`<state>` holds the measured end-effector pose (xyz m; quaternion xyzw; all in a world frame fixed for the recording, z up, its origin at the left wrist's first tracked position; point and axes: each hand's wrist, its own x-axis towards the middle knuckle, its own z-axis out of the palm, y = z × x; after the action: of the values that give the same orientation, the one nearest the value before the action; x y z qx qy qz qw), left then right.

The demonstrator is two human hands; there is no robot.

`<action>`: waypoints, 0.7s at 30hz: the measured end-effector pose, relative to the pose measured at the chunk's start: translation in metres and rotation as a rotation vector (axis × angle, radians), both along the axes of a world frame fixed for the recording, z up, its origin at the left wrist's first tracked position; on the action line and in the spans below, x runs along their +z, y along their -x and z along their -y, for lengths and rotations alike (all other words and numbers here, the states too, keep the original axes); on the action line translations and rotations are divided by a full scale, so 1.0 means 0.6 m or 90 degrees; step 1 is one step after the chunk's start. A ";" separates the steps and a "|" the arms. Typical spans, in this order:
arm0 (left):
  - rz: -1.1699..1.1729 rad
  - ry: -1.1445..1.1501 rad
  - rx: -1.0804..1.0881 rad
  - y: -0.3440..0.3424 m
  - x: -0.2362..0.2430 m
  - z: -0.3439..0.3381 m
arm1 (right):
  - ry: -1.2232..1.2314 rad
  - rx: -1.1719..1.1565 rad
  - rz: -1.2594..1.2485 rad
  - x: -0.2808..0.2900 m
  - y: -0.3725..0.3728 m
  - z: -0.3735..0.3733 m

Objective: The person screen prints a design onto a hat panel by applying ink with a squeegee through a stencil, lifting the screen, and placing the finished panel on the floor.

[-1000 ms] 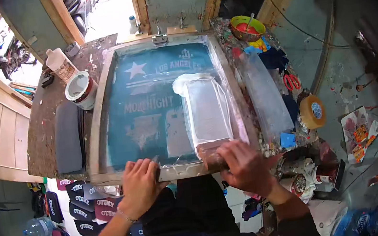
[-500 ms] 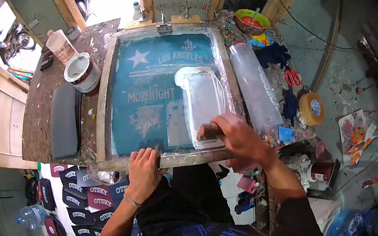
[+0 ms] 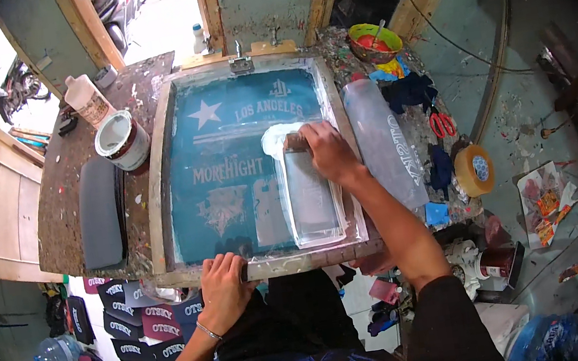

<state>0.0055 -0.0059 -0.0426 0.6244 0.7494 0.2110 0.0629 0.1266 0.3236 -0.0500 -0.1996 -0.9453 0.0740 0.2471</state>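
A wooden screen-printing frame (image 3: 293, 262) lies on the table, its teal mesh (image 3: 217, 142) carrying several stencilled designs. My left hand (image 3: 222, 282) is closed over the frame's near edge, left of the middle. In my right hand (image 3: 329, 149) is a small squeegee (image 3: 293, 143) with a wooden handle, held at the far end of a rectangular stencil area in the mesh's right half. White ink (image 3: 274, 140) is piled beside the squeegee's left end, and streaks of it border the rectangle. My fingers partly hide the squeegee's right end.
Left of the frame stand an open paint can (image 3: 122, 139), a plastic bottle (image 3: 87, 99) and a stack of dark grey pieces (image 3: 100, 214). To the right lie a rolled clear sheet (image 3: 384, 145), red scissors (image 3: 441, 123), a tape roll (image 3: 474, 169) and a green bowl (image 3: 374, 43) of red ink. Printed pieces (image 3: 132, 350) cover the floor area at lower left.
My right hand has pushed the squeegee from the near end of the rectangle to its far end. My left hand stays on the frame's near edge. The view has shifted slightly.
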 end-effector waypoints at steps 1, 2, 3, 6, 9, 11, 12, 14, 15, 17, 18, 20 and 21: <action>0.003 0.002 0.004 -0.001 -0.003 -0.001 | 0.010 -0.004 0.001 -0.004 0.006 -0.017; 0.011 0.014 0.001 0.000 -0.004 0.002 | 0.023 -0.003 0.002 0.003 0.016 -0.023; 0.010 0.013 0.004 0.000 -0.011 0.005 | 0.022 0.000 0.000 0.013 0.020 -0.031; 0.019 0.011 0.010 0.001 -0.030 0.007 | 0.178 0.001 0.063 0.032 0.027 -0.054; 0.045 0.018 0.011 0.003 -0.038 0.008 | 0.135 -0.006 0.022 0.023 0.039 -0.076; 0.054 0.018 0.023 0.003 -0.045 0.010 | 0.076 0.009 0.039 0.015 0.046 -0.070; 0.057 0.024 0.023 0.004 -0.045 0.010 | 0.082 0.009 0.042 0.015 0.041 -0.062; 0.074 0.012 0.026 0.006 -0.041 0.009 | 0.062 0.009 0.054 0.020 0.016 -0.029; 0.079 0.018 0.026 0.006 -0.040 0.010 | 0.069 0.008 0.058 0.023 0.002 -0.009; 0.079 -0.002 0.026 0.005 -0.038 0.007 | 0.086 -0.014 0.098 0.025 -0.037 0.038; 0.077 -0.006 0.025 0.005 -0.037 0.004 | 0.090 -0.017 0.101 0.023 -0.056 0.064; 0.078 -0.001 0.024 0.006 -0.035 0.005 | 0.077 0.026 0.068 0.021 -0.094 0.116; 0.081 -0.003 0.023 0.004 -0.035 0.004 | 0.076 0.020 0.071 0.025 -0.114 0.142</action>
<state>0.0030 -0.0082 -0.0634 0.5965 0.7544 0.2532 0.1052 0.1949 0.2381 -0.0349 -0.2027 -0.9547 0.1226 0.1803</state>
